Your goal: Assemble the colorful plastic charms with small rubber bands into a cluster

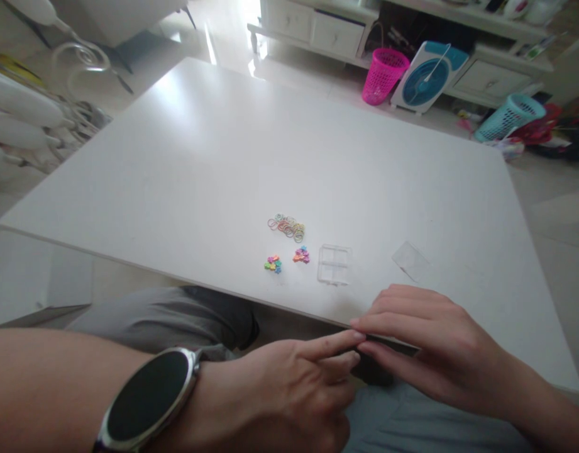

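Observation:
My left hand (296, 387), wearing a round dark-faced watch (148, 395), reaches in from the lower left with its index finger stretched out and the other fingers loosely bent. My right hand (425, 340) comes from the right, thumb and fingers apart, and its fingertips meet my left index fingertip at the table's front edge. Nothing shows held in either. Beyond them on the white table (214, 157) lie a clear divided box (335, 264), a separate clear lid (410, 260), a pile of coloured small rubber bands (288, 227), and two clusters of colourful little flower-shaped pieces (273, 264).
Past the table's far edge stand a pink basket (383, 75), a blue and white box fan (428, 75) and a turquoise basket (510, 116) by a white cabinet (312, 25). White chair parts (20, 119) are at the left. My legs are under the front edge.

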The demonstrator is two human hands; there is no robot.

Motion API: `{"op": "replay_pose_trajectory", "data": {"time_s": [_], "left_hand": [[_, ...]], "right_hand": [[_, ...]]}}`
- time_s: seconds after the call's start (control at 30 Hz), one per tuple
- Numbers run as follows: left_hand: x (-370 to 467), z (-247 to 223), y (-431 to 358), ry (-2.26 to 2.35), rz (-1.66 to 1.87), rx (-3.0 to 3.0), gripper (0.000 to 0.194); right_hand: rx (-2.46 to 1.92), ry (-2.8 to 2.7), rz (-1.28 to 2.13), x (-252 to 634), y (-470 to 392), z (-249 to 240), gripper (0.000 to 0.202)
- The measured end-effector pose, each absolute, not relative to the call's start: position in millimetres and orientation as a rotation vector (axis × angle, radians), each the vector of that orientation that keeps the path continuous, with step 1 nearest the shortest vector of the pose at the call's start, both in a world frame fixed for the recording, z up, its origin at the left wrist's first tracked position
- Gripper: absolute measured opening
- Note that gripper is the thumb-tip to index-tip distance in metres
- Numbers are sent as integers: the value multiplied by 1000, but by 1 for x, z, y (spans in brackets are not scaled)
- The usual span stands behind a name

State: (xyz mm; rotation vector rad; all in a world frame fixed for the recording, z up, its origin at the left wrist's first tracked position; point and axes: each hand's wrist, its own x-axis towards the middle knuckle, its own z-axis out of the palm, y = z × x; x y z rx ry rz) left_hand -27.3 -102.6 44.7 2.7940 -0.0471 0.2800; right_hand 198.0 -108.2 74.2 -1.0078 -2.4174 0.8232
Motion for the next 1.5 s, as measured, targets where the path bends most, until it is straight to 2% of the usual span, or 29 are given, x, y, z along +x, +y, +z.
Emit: {"op": "replay_pose_trajectory", "data": {"time_s": [0.57, 1.5], "left_hand": [[-27, 42, -105, 34, 333, 2804, 11], [-28, 45, -103, 30, 359, 2827, 11]], "right_hand": [[-993, -2519, 954, 202, -110, 77, 13], [-837, -2536, 811, 206, -112, 73, 24]]}}
